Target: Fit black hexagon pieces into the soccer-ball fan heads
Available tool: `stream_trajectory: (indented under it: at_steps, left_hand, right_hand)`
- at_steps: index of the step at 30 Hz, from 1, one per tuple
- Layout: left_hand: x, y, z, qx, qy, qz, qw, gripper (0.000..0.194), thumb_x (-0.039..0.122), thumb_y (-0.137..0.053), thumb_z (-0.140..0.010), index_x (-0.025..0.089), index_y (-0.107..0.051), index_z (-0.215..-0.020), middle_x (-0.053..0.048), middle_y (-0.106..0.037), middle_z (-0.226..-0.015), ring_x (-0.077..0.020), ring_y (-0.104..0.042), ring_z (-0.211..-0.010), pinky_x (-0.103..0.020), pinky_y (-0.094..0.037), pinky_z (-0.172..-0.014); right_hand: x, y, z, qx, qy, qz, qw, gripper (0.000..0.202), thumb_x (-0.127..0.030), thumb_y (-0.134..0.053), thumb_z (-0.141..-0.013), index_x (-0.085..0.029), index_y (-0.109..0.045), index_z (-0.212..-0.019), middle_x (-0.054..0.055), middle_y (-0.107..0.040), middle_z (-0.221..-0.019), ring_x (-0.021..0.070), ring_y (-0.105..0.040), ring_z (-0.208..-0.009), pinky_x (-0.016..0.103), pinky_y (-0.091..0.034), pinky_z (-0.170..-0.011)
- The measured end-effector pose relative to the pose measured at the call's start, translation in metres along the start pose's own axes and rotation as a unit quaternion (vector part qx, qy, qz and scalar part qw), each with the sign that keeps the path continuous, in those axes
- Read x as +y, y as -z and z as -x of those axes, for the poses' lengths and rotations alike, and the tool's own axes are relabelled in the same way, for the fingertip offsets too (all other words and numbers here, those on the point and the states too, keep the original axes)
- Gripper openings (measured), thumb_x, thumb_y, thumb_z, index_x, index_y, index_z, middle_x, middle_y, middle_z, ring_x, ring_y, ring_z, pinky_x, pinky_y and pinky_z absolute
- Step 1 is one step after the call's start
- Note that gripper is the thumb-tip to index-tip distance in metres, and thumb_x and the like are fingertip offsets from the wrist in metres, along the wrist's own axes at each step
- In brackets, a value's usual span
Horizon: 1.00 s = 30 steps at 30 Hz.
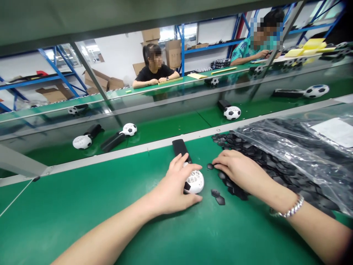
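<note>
On the green table, my left hand (173,187) is wrapped round a white, football-patterned head (196,181) with a black handle (180,148) that points away from me. Its thumb and fingers lie along the sides of the round part. My right hand (234,165) has its fingertips pinched together at a small black piece (210,166), just right of the football head. A pile of black pieces (239,147) spreads behind and under that hand. Two loose black pieces (217,197) lie nearer to me, between the hands.
A clear plastic bag (298,147) of black pieces lies at the right. Beyond the metal rail (154,145), a green conveyor (171,127) carries several football-headed items. Two people sit at the far bench (110,95). A metal post base stands at the left.
</note>
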<state>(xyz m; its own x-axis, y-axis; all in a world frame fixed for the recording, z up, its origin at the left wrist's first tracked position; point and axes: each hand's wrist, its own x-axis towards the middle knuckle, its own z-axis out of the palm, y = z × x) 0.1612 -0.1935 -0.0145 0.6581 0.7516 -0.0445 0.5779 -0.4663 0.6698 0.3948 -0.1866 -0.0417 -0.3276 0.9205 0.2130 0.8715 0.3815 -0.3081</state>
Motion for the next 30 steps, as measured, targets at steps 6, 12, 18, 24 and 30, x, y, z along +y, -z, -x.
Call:
stream_trajectory:
  at_steps: [6, 12, 18, 24, 30]
  left_hand:
    - [-0.018, -0.003, -0.01, 0.008, -0.071, 0.035, 0.997, 0.061, 0.017, -0.063, -0.067, 0.024, -0.04, -0.123, -0.01, -0.022, -0.145, -0.0266, -0.004, -0.137, -0.052, -0.016, -0.108]
    - [-0.021, 0.003, -0.012, 0.004, -0.097, 0.033, 0.995, 0.062, 0.017, -0.065, -0.066, 0.024, -0.04, -0.122, -0.009, -0.028, -0.143, -0.0267, -0.007, -0.137, -0.051, -0.016, -0.108]
    - [-0.022, 0.001, -0.012, 0.008, -0.097, 0.035, 0.995, 0.063, 0.019, -0.065, -0.066, 0.025, -0.04, -0.123, -0.009, -0.026, -0.144, -0.0265, -0.007, -0.137, -0.051, -0.018, -0.108]
    - [-0.019, 0.0, -0.013, 0.017, -0.097, 0.036, 0.995, 0.062, 0.019, -0.067, -0.065, 0.026, -0.042, -0.121, -0.007, -0.033, -0.141, -0.0279, -0.01, -0.136, -0.052, -0.019, -0.107]
    - [-0.013, -0.002, -0.015, 0.041, -0.111, 0.04, 0.992, 0.059, 0.041, -0.07, -0.066, 0.024, -0.045, -0.117, -0.008, -0.044, -0.133, -0.0247, -0.018, -0.135, -0.047, -0.014, -0.111]
  right_hand:
    - [-0.03, 0.015, 0.007, -0.026, -0.037, -0.239, 0.97, 0.018, -0.027, -0.046, -0.086, -0.024, -0.061, -0.094, 0.001, -0.065, -0.083, 0.0162, -0.058, -0.065, 0.028, -0.047, -0.058]
    - [-0.034, 0.011, 0.009, 0.0, 0.019, -0.239, 0.971, 0.017, -0.027, -0.048, -0.086, -0.023, -0.064, -0.093, 0.003, -0.061, -0.082, 0.0181, -0.058, -0.075, 0.03, -0.047, -0.066]
    - [-0.035, 0.009, 0.008, 0.062, 0.023, -0.199, 0.978, 0.014, -0.025, -0.049, -0.085, -0.023, -0.063, -0.086, 0.003, -0.061, -0.08, 0.0174, -0.058, -0.072, 0.03, -0.047, -0.067]
    - [-0.046, 0.011, 0.009, 0.0, -0.007, -0.314, 0.949, 0.016, -0.029, -0.051, -0.084, -0.023, -0.066, -0.081, 0.002, -0.063, -0.079, 0.018, -0.06, -0.073, 0.03, -0.049, -0.067]
    - [-0.05, 0.003, 0.009, -0.036, -0.044, -0.363, 0.93, 0.012, -0.029, -0.055, -0.082, -0.024, -0.065, -0.082, 0.002, -0.062, -0.081, 0.0192, -0.06, -0.075, 0.03, -0.051, -0.062]
